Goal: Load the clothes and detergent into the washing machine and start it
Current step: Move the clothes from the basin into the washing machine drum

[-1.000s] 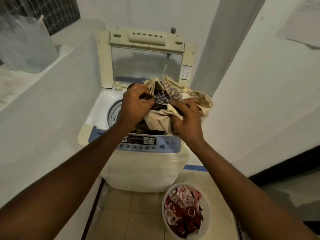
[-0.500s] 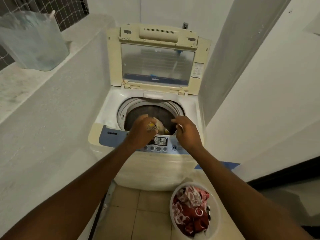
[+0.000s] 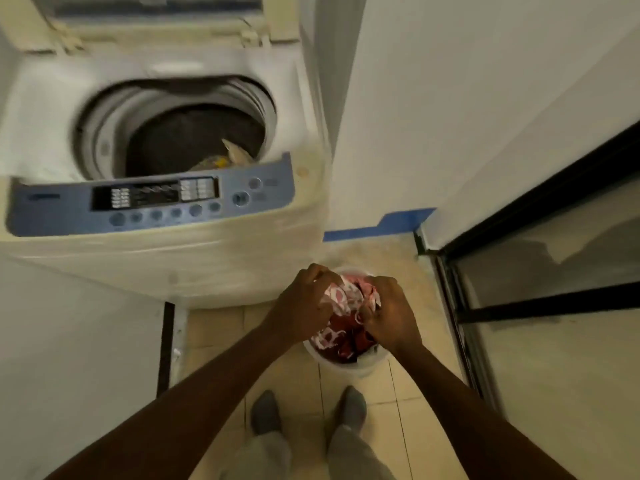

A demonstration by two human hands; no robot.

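Hands moved from drum to bucket [image 3: 363, 363]; left hand [image 3: 304, 303], right hand [image 3: 389, 308] grip red-white patterned cloth [image 3: 341, 296], crumpled.

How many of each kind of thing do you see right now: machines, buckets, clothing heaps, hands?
Washing machine: 1, lid up
White bucket: 1, on the floor
Clothing heaps: 2, the red and white patterned clothes in the bucket and the beige clothes in the drum
Hands: 2, left hand and right hand, both gripping the patterned clothes
Total: 6
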